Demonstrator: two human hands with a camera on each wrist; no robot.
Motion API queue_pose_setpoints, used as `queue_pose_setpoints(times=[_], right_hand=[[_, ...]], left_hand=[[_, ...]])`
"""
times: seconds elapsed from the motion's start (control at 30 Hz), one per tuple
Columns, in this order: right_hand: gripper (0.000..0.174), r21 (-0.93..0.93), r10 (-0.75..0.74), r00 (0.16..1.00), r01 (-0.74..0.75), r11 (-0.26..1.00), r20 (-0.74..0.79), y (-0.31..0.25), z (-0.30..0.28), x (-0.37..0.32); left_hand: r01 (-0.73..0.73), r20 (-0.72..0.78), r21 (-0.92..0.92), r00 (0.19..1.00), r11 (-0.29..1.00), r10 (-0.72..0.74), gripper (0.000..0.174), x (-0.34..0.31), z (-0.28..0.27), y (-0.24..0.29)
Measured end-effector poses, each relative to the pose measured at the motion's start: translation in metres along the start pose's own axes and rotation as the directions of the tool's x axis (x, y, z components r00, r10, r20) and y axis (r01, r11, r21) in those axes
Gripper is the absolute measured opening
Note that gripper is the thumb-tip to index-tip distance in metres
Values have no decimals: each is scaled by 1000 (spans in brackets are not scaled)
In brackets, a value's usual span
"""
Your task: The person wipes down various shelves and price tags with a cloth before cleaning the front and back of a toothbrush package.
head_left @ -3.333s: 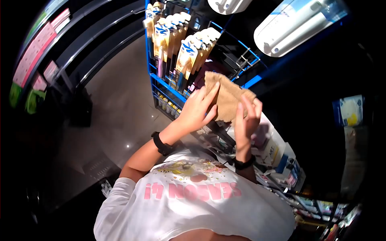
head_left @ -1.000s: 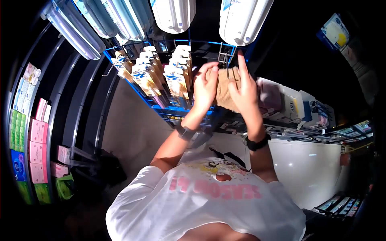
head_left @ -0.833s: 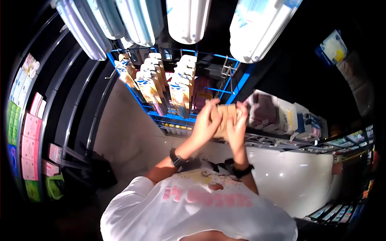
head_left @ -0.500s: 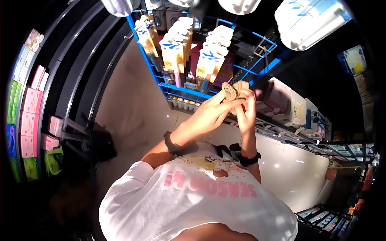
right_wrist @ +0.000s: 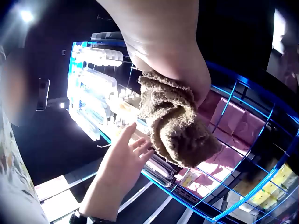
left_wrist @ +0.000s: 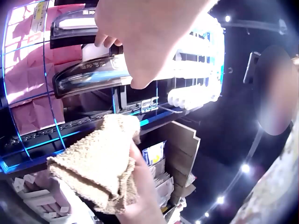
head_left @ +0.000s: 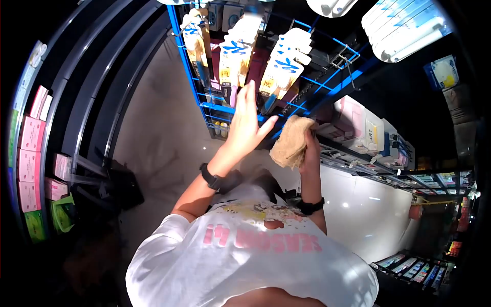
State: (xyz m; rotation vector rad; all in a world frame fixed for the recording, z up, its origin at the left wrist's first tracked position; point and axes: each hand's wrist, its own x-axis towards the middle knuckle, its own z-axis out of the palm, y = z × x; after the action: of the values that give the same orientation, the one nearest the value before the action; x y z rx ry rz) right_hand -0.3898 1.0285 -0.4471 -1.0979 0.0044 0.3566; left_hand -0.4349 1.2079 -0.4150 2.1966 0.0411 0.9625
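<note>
A folded tan cloth [head_left: 291, 140] is gripped by the right hand [head_left: 311, 149], whose fingers are partly hidden behind it. The left hand [head_left: 244, 123] is held out with fingers extended, close to the packaged items [head_left: 235, 56] hanging on the blue wire rack [head_left: 217, 107]; whether it touches them I cannot tell. In the left wrist view the cloth [left_wrist: 100, 158] hangs below the left hand [left_wrist: 140, 37]. The right wrist view shows the cloth [right_wrist: 175, 121] bunched under the right hand [right_wrist: 177, 60], with the left hand [right_wrist: 117, 170] beside it.
Large white packages [head_left: 404, 30] hang at the upper right. Boxed goods [head_left: 365, 128] line a shelf to the right. Dark curved shelves with pink boxes [head_left: 30, 158] stand at the left. A glossy floor [head_left: 358, 215] shows at the lower right.
The left hand has let go of the cloth and moved left toward the hanging items. The right hand alone holds the cloth, which was bunched between both hands and now lies folded flatter.
</note>
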Motion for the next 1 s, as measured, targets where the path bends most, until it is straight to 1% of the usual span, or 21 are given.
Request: queue_pose_setpoints(times=[0.07,0.1,0.13,0.17,0.2,0.23,0.3,0.37,0.43,0.47,0.53,0.6,0.63,0.67,0.73,0.77,0.8,0.87,0.9,0.93,1.0], right_hand=[[34,51,7,1000,-7,999,-7,5,0,-2],[34,37,8,1000,-9,999,14,8,0,-3],[34,22,11,999,-12,1000,32,11,2,-5],[32,-33,51,998,-52,998,-28,12,4,-8],[31,-41,28,1000,-28,999,1,13,7,-11],[32,-57,6,1000,-8,998,-22,16,9,-12],[32,-82,-17,999,14,997,-44,11,8,-10],[35,-182,-176,980,158,971,-89,0,7,-7],[35,-256,-373,927,352,900,-36,-15,14,-8],[35,-314,-472,881,453,834,17,-27,23,-10],[36,-341,-666,686,726,597,294,-47,37,-4],[38,-405,-632,726,682,609,272,-53,58,-2],[37,-374,-572,772,635,676,277,-51,65,0],[34,-208,-440,863,491,846,250,-38,66,1],[34,-204,-385,862,464,862,331,-30,74,2],[35,-177,-333,893,397,901,303,-30,75,-3],[35,-336,-250,916,353,873,313,-32,70,-7],[33,-255,-442,827,537,804,348,-17,74,-14],[30,-273,-409,776,575,771,480,-7,62,-4],[26,-353,-277,870,431,830,408,3,52,-11],[23,-384,-107,917,264,885,384,13,43,-10]], left_hand=[[120,49,-177,992,977,-113,83,1,10,-9],[133,16,-181,991,975,-132,75,1,14,-14],[69,-78,-202,993,977,-86,54,2,22,-24],[150,-14,-334,986,931,-165,42,-3,28,-32],[235,59,-455,970,859,-235,30,-4,28,-33],[154,3,-414,986,897,-168,16,-5,28,-33],[148,72,-522,989,840,-130,11,-9,28,-36],[168,132,-584,985,795,-111,10,-17,30,-41],[422,356,-715,906,558,-228,7,-24,24,-41],[429,369,-707,902,562,-224,7,-26,21,-40],[400,376,-755,913,519,-158,5,-27,12,-27],[469,434,-702,878,535,-201,3,-32,12,-27],[477,443,-706,874,525,-199,3,-33,11,-21],[479,448,-710,873,516,-195,4,-32,8,-15],[520,458,-675,851,523,-256,9,-36,6,-10],[499,419,-639,864,585,-279,17,-38,8,-12],[376,296,-688,926,621,-233,22,-37,13,-15],[469,349,-629,883,620,-313,24,-40,12,-28],[507,357,-587,862,631,-359,24,-37,5,-26],[480,358,-587,876,652,-323,23,-36,1,-32],[531,389,-568,846,629,-364,25,-36,-4,-34]])
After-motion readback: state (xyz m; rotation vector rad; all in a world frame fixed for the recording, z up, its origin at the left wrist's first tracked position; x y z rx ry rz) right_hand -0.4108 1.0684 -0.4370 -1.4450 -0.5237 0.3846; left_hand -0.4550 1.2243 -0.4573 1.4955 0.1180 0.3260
